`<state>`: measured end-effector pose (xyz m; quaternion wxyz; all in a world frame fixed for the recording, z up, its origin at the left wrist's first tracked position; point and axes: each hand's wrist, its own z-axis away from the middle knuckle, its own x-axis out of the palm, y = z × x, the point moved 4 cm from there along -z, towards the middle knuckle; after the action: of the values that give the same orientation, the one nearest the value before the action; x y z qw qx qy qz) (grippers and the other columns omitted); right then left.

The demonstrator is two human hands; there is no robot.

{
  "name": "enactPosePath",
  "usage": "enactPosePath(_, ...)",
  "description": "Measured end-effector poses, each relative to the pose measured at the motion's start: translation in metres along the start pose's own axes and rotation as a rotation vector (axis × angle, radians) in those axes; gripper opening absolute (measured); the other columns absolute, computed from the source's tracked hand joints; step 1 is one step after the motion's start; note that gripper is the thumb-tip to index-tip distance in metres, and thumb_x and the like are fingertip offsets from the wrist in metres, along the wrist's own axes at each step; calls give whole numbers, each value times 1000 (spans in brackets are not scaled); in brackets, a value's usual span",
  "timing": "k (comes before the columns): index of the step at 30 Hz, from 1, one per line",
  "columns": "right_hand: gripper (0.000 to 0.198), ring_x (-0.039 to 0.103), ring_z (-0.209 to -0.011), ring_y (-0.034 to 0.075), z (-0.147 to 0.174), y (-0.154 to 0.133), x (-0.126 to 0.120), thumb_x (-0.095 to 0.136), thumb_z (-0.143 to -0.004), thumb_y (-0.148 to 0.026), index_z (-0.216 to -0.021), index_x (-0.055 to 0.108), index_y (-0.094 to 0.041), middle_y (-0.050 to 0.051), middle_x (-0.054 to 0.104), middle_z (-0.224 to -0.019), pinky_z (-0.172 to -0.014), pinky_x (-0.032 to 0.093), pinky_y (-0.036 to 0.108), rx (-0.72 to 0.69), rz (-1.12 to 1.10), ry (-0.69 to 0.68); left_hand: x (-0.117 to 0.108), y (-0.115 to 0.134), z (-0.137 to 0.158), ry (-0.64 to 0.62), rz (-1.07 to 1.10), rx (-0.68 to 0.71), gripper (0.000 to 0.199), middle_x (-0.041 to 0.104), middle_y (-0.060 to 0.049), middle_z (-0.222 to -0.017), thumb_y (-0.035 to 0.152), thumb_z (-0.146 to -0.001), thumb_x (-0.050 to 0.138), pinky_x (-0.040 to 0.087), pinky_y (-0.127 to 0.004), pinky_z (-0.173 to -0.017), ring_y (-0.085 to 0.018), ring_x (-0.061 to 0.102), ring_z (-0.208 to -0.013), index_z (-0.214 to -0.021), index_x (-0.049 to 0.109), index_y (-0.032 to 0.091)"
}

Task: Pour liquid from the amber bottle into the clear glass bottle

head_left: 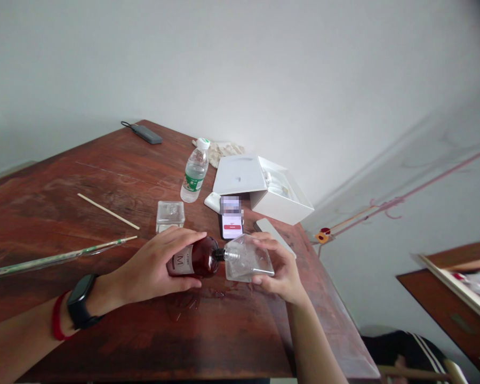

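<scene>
My left hand (156, 266) is wrapped round a dark red-brown bottle (204, 257) with a pale label marked "M". The bottle is tilted onto its side, its black threaded neck pointing right. In my right hand (282, 269) is a clear square glass bottle (246, 261), also tilted, with its mouth facing left. The two mouths meet or nearly meet; I cannot tell whether liquid is passing between them. Just beyond my left hand stands a clear square glass container (170, 214). Wet-looking marks show on the wooden table (144, 341) below the bottles.
A water bottle (194, 173), an open white box (282, 200) and a lit phone (232, 226) lie beyond my hands. Nearby are a white rounded object (213, 202) and a grey-white bar (278, 237). Thin sticks (108, 212) are at left, a grey device (146, 133) at the far edge.
</scene>
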<state>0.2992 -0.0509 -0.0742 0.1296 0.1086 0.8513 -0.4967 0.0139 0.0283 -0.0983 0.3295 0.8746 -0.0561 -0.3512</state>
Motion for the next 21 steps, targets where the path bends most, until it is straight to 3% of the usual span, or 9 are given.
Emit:
enactPosePath(10, 54, 69, -121, 31, -4, 2, 0, 91, -83, -50, -133, 73, -38, 7, 76, -127, -103, 57, 51, -74, 54, -33, 4, -6, 4, 3, -56, 46, 75, 66, -11, -144, 47, -93, 85, 49, -46, -118, -31, 64, -133, -154, 47, 26)
enactPosePath(21, 53, 71, -123, 29, -30, -1, 3, 89, -87, -48, -136, 71, -38, 7, 76, -129, -105, 59, 51, -105, 30, -87, -6, -3, 2, 94, -96, 15, 73, 66, -13, -145, 51, -95, 82, 53, -44, -114, -32, 65, -130, -154, 47, 25)
